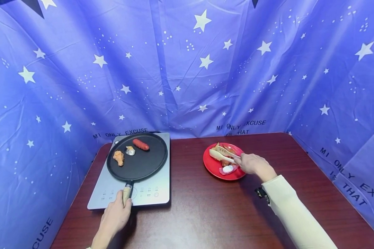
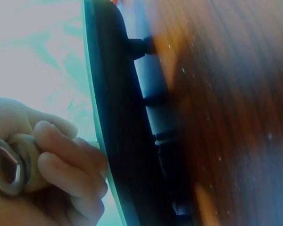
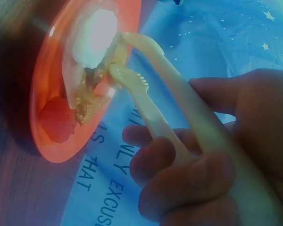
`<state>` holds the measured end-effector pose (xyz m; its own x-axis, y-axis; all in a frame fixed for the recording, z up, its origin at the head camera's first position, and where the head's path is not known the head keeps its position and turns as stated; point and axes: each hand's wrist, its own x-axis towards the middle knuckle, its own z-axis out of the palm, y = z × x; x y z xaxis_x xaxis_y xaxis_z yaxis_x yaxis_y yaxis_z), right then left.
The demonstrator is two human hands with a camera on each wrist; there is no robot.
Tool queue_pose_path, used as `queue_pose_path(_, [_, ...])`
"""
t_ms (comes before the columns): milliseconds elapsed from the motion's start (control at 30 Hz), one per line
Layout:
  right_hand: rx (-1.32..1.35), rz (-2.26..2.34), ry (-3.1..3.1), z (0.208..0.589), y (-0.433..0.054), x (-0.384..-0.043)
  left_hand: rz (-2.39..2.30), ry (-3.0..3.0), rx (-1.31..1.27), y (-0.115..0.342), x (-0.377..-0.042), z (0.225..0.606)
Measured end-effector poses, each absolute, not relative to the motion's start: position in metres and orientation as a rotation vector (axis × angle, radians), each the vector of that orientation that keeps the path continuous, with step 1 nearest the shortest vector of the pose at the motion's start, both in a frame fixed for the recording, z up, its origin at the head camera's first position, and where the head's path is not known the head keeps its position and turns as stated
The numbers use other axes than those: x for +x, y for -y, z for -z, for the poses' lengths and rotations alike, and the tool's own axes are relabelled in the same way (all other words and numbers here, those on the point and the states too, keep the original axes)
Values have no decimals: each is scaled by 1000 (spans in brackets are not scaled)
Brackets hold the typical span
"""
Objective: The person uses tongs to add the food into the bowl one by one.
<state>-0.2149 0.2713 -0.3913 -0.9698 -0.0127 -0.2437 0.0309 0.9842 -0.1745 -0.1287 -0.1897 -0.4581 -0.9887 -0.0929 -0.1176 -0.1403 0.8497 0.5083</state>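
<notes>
In the head view my left hand (image 1: 116,212) grips the pale handle (image 1: 126,194) of a round black frying pan (image 1: 146,164). The pan sits on a silver induction cooker (image 1: 96,197). Inside it lie a fried chicken drumstick (image 1: 118,158), a small silvery, shell-like piece (image 1: 130,151) and a red sausage (image 1: 141,144). My right hand (image 1: 253,164) holds cream-coloured tongs (image 3: 198,113) over a red plate (image 1: 212,169). The tong tips stand apart at the browned food (image 3: 87,94) there; whether they touch it I cannot tell. A white-topped pink piece (image 1: 228,169) lies at the plate's near side.
Both the cooker and the plate stand on a dark reddish wooden table (image 1: 187,221). A blue star-printed curtain (image 1: 180,69) hangs close behind the table and along both sides. Touch controls (image 1: 149,192) line the cooker's front.
</notes>
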Motion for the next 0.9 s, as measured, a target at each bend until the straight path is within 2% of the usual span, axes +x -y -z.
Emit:
queue_pose_path(233, [63, 245, -2865, 397, -272, -218, -818, -2942, -186, 190, -128, 458])
queue_pose_path(900, [-75, 16, -3040, 398, -267, -213, -813, -2953, -190, 190, -128, 458])
